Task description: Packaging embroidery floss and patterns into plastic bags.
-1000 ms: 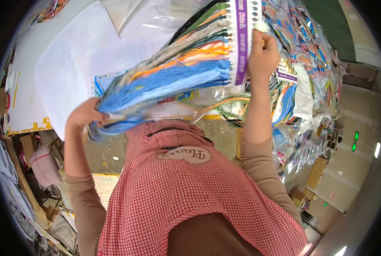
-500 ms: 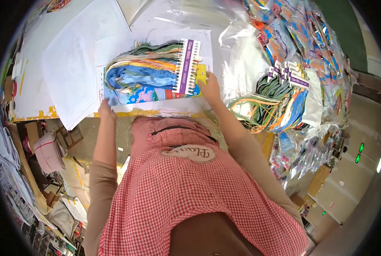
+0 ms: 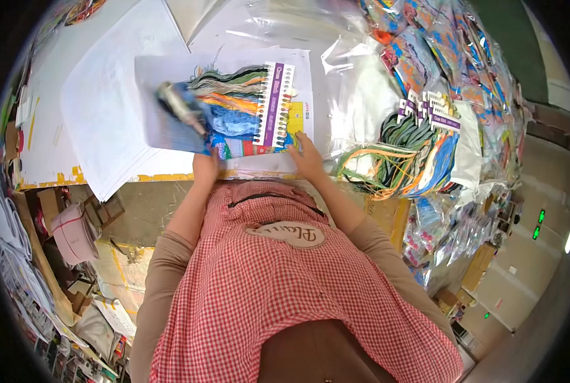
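Note:
A bundle of embroidery floss point(image 3: 234, 96) in green, beige, orange and blue hangs from a white and purple punched thread card point(image 3: 274, 105). Beneath it lies a colourful printed sheet point(image 3: 245, 149), with a yellow patch at its right end. My left hand point(image 3: 206, 166) is closed on the sheet's near edge; its left part is raised and smeared by motion, with the floss's looped end lifted too. At the sheet's near right corner, my right hand point(image 3: 308, 158) rests with thumb and fingers apart, just beside the card.
White papers point(image 3: 106, 121) cover the table's left side. On the right, more floss bundles on cards point(image 3: 419, 150) lie on clear plastic, beside a heap of plastic-wrapped colourful packs point(image 3: 451, 57). The table's worn yellow edge point(image 3: 74, 175) runs in front of me.
My left hand has moved right with the sheet's edge, and the floss's left end has lifted and shifted inward. My right hand has slid down from the yellow patch to the near corner.

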`<state>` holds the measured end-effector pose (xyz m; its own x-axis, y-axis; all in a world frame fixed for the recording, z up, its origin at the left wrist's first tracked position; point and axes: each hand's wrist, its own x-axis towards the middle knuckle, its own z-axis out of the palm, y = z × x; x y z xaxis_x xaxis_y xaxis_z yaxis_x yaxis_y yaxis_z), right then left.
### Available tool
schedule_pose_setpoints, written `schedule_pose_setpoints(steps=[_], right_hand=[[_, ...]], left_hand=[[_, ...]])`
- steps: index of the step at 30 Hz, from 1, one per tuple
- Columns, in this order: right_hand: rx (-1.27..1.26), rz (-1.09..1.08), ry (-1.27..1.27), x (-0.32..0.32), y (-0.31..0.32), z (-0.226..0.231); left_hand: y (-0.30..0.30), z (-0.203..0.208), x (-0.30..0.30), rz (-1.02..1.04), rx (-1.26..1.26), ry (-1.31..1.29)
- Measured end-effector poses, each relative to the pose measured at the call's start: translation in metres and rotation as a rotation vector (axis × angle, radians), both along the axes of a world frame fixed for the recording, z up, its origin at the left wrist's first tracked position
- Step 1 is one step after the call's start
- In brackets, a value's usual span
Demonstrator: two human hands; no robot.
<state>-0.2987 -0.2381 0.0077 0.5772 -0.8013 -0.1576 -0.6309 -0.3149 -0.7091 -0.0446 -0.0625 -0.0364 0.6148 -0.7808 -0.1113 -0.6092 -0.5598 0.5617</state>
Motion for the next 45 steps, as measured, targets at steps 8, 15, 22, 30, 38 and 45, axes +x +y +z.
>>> schedule_pose_setpoints(steps=[8,15,22,30,38,45], right_hand=[[0.392,-0.234,-0.101,-0.011,-0.038,-0.006],[-0.176,-0.105,0.220,0.003,-0.049,-0.005],[-0.103,-0.320,0.196,-0.004,-0.076,-0.014],[0.301,-0.353,-0.003,-0.002,-0.068,-0.012],[0.912,-0.314,-0.421,-0.016,-0.057,0.036],[0.678,-0.147,-0.256,-0.006,-0.052,0.112]], left_hand=[[-0.052,0.037,-0.043,-0.333,-0.088,-0.510],[-0.051,0.059,-0.047,-0.356,0.006,-0.255],[-0.040,0.066,-0.048,-0.407,-0.139,0.048],[-0.112,0.033,0.018,0.175,-0.047,0.655],[-0.082,0.059,0.024,-0.282,0.008,0.708],[-0.073,0.127,0.007,-0.094,-0.229,1.089]])
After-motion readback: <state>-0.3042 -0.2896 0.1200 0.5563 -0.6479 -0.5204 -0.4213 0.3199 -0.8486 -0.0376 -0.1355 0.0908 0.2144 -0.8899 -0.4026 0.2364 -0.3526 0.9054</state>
